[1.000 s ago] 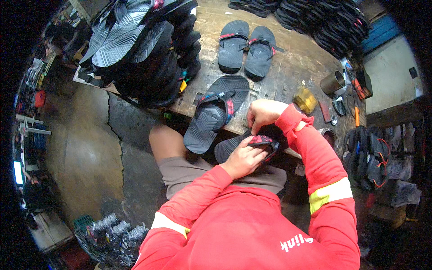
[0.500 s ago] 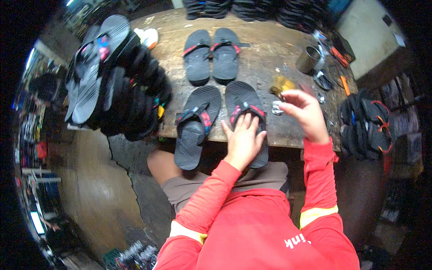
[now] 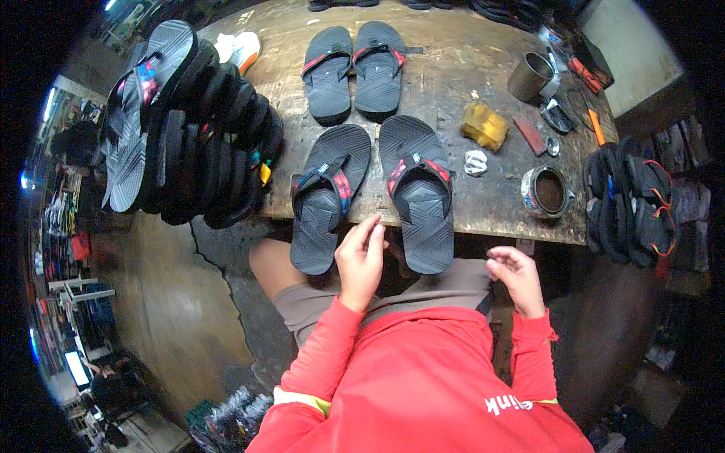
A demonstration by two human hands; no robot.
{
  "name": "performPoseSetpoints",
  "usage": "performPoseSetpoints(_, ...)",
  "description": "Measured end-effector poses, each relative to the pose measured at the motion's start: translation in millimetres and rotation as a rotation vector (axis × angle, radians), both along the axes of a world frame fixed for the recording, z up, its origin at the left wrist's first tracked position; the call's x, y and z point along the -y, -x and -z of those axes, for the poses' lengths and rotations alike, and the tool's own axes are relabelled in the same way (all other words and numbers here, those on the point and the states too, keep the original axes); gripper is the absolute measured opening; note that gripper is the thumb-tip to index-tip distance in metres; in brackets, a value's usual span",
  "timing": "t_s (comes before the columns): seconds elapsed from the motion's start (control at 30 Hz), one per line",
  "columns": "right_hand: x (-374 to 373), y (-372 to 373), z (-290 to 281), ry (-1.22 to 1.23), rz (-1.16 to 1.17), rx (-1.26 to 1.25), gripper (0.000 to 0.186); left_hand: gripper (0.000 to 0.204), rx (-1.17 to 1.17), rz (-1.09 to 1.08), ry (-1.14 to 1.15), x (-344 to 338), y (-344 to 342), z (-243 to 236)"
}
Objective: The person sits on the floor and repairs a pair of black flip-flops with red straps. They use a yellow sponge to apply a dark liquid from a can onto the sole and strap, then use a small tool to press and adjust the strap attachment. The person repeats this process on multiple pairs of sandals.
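Observation:
A pair of dark strap sandals with red and blue strap panels, the left one and the right one, lies side by side at the table's front edge. Between their heels is my left hand, loosely bent with fingers apart and nothing visible in it. My right hand is low, right of the right sandal, thumb and fingers pinched on a small dark thing I cannot make out. Behind stands a second pair of sandals with red-trimmed straps.
A tall sandal pile covers the table's left. On the right are a metal cup, yellow block, red bar, crumpled white bit, open tin, tools and more sandals.
The right sandal, held in my lap earlier, now lies beside the left one. My left hand has come off it toward me, and my right hand has dropped from over the table.

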State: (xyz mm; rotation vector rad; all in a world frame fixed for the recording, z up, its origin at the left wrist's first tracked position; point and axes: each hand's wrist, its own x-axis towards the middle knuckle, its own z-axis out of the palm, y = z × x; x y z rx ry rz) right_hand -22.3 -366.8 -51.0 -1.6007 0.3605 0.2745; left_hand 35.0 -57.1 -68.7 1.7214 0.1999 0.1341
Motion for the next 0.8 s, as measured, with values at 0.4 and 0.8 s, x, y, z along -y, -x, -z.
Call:
performPoseSetpoints(0.4,-57.3,-39.0,-3.4,0.167,-0.123,0.315,0.029,0.048,0.234,0.345,-0.372,7.2,-60.3,-15.6)
performPoseSetpoints(0.8,-58.8,-25.5,-15.4,0.346,-0.115,0.237,0.031,0.055,0.112,0.515,-0.273,-13.3,-70.4,-6.4)
